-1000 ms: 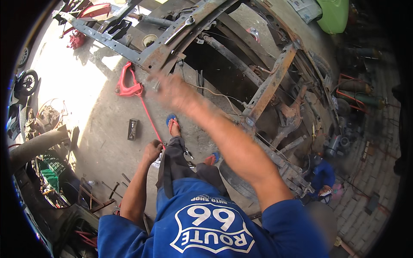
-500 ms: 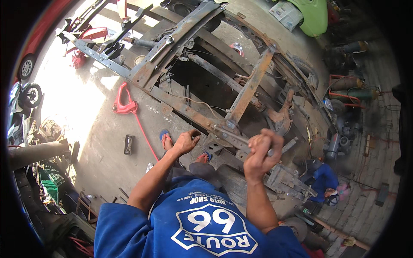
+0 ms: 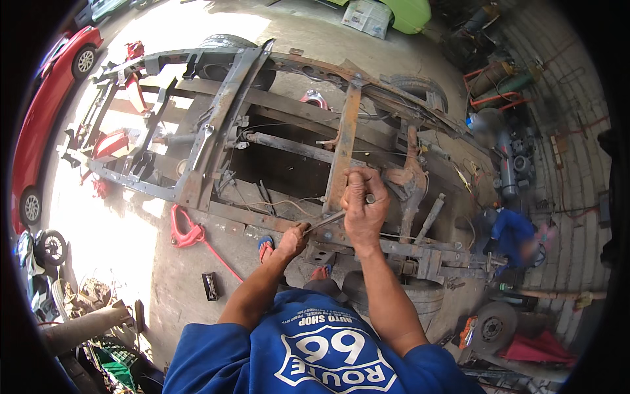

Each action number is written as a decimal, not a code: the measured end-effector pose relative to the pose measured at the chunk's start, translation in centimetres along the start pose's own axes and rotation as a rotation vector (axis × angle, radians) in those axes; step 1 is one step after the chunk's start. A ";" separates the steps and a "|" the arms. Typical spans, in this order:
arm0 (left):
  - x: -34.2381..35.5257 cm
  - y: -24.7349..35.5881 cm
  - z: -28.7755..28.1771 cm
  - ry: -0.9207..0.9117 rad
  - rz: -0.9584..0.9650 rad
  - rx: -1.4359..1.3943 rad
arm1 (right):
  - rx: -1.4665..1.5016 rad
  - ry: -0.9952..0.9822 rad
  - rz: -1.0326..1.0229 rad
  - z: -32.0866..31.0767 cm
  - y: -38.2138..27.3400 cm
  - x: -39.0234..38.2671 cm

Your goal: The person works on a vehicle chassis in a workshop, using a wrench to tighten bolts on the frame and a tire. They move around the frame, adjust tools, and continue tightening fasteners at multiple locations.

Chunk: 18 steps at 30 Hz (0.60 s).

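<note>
My right hand (image 3: pixel 366 213) is closed around one end of a long metal bar tool (image 3: pixel 327 222), which slants over the near rail of a rusty vehicle frame (image 3: pixel 226 211). At the bar's other end is my left hand (image 3: pixel 291 243), its fingers bent round that end beside the rail. The tool's head is hidden by the fingers, so its exact kind does not show. A rusty crossmember (image 3: pixel 344 125) runs away from the near rail just beyond my right hand. On another crossmember lies a wrench (image 3: pixel 207 136).
A red jack with a long handle (image 3: pixel 187 228) stands on the floor at left, near a small black tray (image 3: pixel 210 286). My sandalled feet are under the near rail, beside a tyre (image 3: pixel 420 299). At right crouches a person in blue (image 3: pixel 513 235). Gas cylinders (image 3: pixel 502 85) stand beyond.
My left hand has come to the bar's end at the rail. My right hand has swung the bar's other end away from me. The view has turned, too.
</note>
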<state>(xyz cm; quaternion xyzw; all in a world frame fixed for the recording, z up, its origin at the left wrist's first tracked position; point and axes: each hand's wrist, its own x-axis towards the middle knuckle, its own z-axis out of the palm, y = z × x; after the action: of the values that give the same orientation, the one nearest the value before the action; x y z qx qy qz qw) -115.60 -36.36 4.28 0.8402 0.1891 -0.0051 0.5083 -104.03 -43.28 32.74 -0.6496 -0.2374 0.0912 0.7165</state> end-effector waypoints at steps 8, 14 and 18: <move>2.6 -3.6 0.2 -0.163 0.105 0.171 | -0.222 -0.063 0.024 8.1 2.8 5.8; 3.3 -8.7 4.2 -0.087 0.254 0.094 | -0.445 -0.002 -0.012 14.7 5.6 7.2; 2.1 -8.4 3.8 -0.193 -0.007 -0.330 | -0.391 -0.250 -0.019 18.5 7.7 6.4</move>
<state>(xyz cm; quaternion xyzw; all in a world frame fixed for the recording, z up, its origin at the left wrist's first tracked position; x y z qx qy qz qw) -115.68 -35.45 -5.15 0.7404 0.1406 -0.0562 0.6549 -105.60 -23.00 27.50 -0.7574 -0.3436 0.1167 0.5429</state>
